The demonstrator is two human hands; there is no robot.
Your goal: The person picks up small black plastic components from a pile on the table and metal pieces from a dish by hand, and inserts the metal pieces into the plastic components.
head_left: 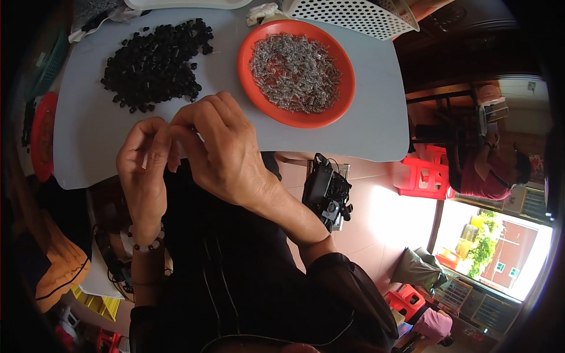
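Note:
My left hand (145,162) and my right hand (222,144) meet at the near edge of the grey table (218,76). The fingertips of both are pinched together and touch. Whatever lies between them is too small or hidden to make out. Just beyond the hands, to the left, spreads a loose heap of small black plastic parts (154,66). Farther right stands a round orange-red plate (346,88) filled with small silvery metal springs (296,72). A beaded bracelet (147,244) circles my left wrist.
A white perforated basket (347,15) stands at the far right, beside a crumpled white cloth (263,13). A white tray (187,3) lies at the far edge. Another red plate (43,136) sits left. Red stools (425,176) and other people (485,170) are off to the right.

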